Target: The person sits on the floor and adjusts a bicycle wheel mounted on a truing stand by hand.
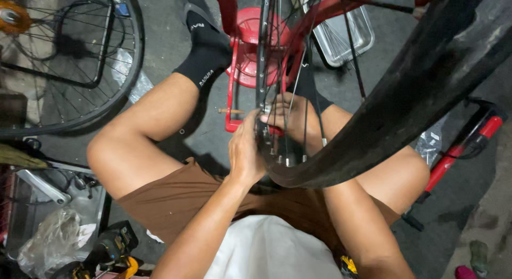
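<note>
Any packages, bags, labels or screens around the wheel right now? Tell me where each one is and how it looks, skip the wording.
Clear plastic bag: crumpled, in the metal tray at lower left.
Small plastic packet: clear with dark print, on the floor at right, beside the red pump.
Sock lettering: small white print on the black sock, upper centre.
No screens or signs in view.
Both hands, left hand and right hand, are at the wheel rim.

1. A crumpled clear plastic bag [50, 237] lies in a metal tray [90, 204] at lower left.
2. A clear plastic packet [432, 143] with dark print lies on the floor at right, beside a red pump [464, 148].
3. No signs or screens show.
</note>
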